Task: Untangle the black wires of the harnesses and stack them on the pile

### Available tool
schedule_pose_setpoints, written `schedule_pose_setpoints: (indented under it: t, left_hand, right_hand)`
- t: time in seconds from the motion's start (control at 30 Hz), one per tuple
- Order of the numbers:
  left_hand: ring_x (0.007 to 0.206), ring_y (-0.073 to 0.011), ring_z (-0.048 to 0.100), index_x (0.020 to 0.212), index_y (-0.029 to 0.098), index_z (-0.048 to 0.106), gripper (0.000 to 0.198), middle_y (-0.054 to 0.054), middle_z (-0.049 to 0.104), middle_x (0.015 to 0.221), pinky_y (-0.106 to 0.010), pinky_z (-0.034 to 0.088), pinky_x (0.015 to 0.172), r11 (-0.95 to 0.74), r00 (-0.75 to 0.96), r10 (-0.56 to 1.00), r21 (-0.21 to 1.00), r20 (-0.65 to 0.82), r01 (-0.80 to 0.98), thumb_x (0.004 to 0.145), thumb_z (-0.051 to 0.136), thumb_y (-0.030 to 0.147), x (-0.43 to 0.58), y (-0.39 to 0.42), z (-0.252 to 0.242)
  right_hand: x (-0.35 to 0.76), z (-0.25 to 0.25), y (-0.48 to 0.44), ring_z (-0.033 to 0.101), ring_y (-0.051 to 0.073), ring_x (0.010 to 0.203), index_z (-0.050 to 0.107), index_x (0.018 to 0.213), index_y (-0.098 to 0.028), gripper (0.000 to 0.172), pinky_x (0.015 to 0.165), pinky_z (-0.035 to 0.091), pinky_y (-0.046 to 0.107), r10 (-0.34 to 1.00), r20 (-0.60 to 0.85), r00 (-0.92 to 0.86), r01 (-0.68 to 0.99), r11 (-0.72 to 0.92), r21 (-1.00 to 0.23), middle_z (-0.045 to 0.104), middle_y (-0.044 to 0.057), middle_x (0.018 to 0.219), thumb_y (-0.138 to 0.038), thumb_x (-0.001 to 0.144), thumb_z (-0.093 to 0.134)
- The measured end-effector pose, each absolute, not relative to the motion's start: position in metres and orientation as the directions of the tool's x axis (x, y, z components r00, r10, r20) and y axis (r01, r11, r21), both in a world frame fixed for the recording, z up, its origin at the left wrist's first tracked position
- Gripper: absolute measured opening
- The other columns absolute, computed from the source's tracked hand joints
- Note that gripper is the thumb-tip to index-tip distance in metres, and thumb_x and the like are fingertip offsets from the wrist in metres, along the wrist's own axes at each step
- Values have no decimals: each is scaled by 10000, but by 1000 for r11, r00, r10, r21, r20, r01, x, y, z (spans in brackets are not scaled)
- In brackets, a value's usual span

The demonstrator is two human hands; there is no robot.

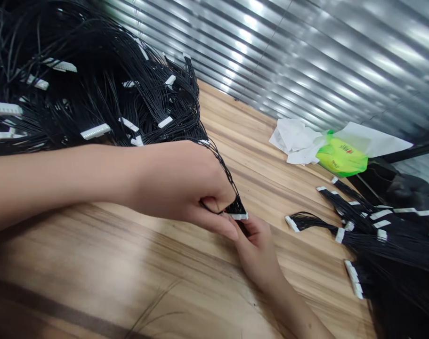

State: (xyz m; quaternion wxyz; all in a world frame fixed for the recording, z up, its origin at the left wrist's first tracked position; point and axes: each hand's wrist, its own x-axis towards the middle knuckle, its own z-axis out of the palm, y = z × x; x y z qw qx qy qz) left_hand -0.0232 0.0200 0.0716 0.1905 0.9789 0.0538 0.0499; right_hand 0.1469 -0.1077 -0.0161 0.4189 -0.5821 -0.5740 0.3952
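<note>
White connector (239, 216) sits over the middle of the bench (129, 263), where our two hands meet. Our right hand (256, 247) clamps it from below with thumb and fingers, part of it hidden by the grip. Our left hand (203, 186) curls shut on the black wires (237, 205) leading to it; a dark strand shows in the gap by the thumb, though we cannot tell how many are gripped. Beyond our left forearm lies a heaped mass of wire harnesses (104, 89); more bundles (380, 240) lie at the right, near a green packet (343, 155) and white tissues (295, 139).
</note>
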Motion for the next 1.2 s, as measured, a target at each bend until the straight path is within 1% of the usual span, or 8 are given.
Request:
schedule_pose_setpoints:
  t: [0.2, 0.27, 0.4, 0.47, 0.6, 0.73, 1.0, 1.2]
  left_hand:
    - [488, -17, 370, 888, 156, 659, 422, 72, 494, 515, -204, 369, 581, -801, 993, 116, 588, -30, 111, 933, 392, 480, -42, 20, 102]
    - [540, -37, 413, 928, 199, 670, 314, 56, 541, 599, -216, 379, 604, -877, 992, 118, 473, 42, 84, 937, 416, 382, -43, 24, 101]
    - [619, -71, 435, 855, 211, 689, 488, 28, 537, 654, -329, 381, 810, -988, 963, 125, -64, 237, 144, 924, 210, 145, -43, 44, 96]
    - [704, -78, 493, 911, 189, 695, 547, 8, 589, 750, -378, 353, 910, -973, 960, 161, -126, 227, 193, 945, 150, 222, -45, 57, 92]
    - [944, -122, 577, 1034, 204, 680, 566, -26, 663, 1055, -397, 336, 984, -952, 922, 287, -29, 261, 304, 971, 145, 376, -48, 72, 80]
    - [986, -155, 619, 881, 206, 712, 558, -31, 698, 956, -362, 435, 882, -910, 850, 411, 100, 329, 402, 916, 251, 519, -47, 69, 68]
    - [802, -110, 646, 661, 92, 687, 636, 14, 643, 777, -312, 429, 727, -916, 781, 199, -172, 592, 363, 882, 198, 435, -55, 75, 86]
    - [905, -140, 655, 995, 289, 687, 345, 23, 689, 1006, -277, 480, 780, -945, 842, 251, -69, 477, 321, 899, 356, 295, -43, 58, 80]
  right_hand:
    - [146, -15, -107, 643, 194, 753, 723, 835, -193, 204, 675, 493, 288, 999, -30, 43, 320, -42, -947, 714, 30, 750, -304, 876, 557]
    - [147, -18, -108, 653, 200, 774, 729, 864, -200, 201, 704, 501, 298, 998, -45, 46, 321, -58, -945, 718, 33, 757, -313, 878, 563]
    - [148, -22, -109, 666, 197, 813, 731, 873, -212, 199, 761, 506, 306, 997, -45, 56, 319, -61, -946, 734, 40, 837, -316, 887, 563]
    - [148, -21, -109, 666, 181, 781, 726, 854, -212, 195, 739, 508, 290, 997, -43, 63, 302, -60, -952, 735, 32, 829, -314, 888, 564]
    - [147, -20, -109, 665, 162, 755, 720, 821, -213, 187, 710, 507, 264, 996, -47, 72, 272, -65, -960, 727, 14, 791, -305, 888, 571]
    - [147, -21, -109, 671, 160, 768, 727, 829, -223, 186, 725, 512, 266, 997, -43, 69, 238, -58, -970, 733, 9, 798, -303, 889, 570]
    - [147, -17, -109, 678, 205, 820, 741, 810, -220, 204, 804, 507, 346, 1000, -5, 8, 372, -8, -928, 748, 39, 832, -307, 883, 571]
    - [148, -20, -109, 676, 192, 771, 747, 865, -219, 215, 744, 531, 326, 999, -32, 44, 282, -43, -958, 745, 40, 822, -329, 887, 564]
